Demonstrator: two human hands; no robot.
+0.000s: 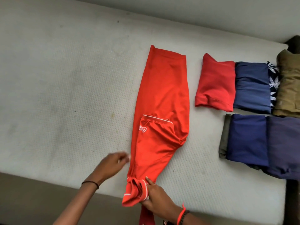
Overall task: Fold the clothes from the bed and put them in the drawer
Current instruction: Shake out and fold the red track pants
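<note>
An orange-red polo shirt (164,101) lies folded into a long strip on the white mattress (65,78), with its collar end at the near edge. My right hand (155,197) grips the collar end of the shirt. Blurred, my left hand (114,161) sits at the shirt's left edge with its fingertips touching the fabric. No drawer is in view.
Folded clothes lie in two rows at the right: a red one (214,83), a blue one (252,86), a patterned one (274,83), an olive-brown one (289,85), and nearer, navy ones (246,138) over a grey-green piece (224,137). A brown floor strip (32,200) runs along the near edge.
</note>
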